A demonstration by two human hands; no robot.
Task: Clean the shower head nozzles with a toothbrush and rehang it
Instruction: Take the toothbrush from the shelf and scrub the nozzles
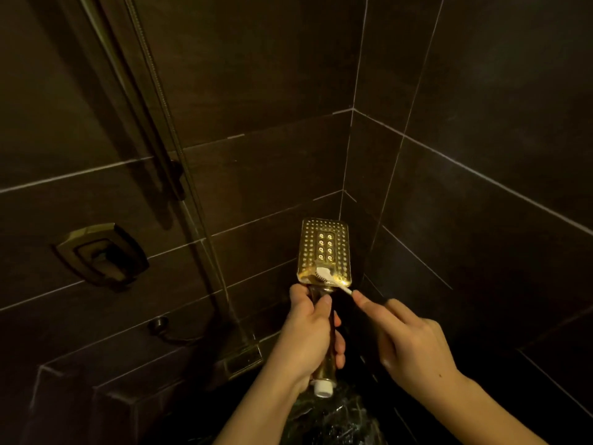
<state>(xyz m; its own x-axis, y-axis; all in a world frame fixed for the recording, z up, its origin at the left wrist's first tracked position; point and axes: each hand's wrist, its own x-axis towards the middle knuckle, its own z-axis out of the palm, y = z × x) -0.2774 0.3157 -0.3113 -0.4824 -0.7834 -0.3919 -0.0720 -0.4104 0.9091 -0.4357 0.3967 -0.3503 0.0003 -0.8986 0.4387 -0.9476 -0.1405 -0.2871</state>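
A gold rectangular shower head (324,244) faces me, its nozzle rows visible, held upright low in the middle of the view. My left hand (309,335) grips its handle, whose white end cap (322,388) sticks out below my palm. My right hand (407,342) holds a white toothbrush (333,281) by its handle. The bristle end lies on the lower edge of the nozzle face, just above the handle neck. Most of the brush handle is hidden inside my fingers.
Dark tiled walls meet in a corner behind the shower head. A vertical slide rail (150,101) with a hose (192,194) runs down the left wall. A gold mixer valve plate (99,253) sits at the left, a hose outlet (158,324) below it, and a low ledge (154,364) beneath.
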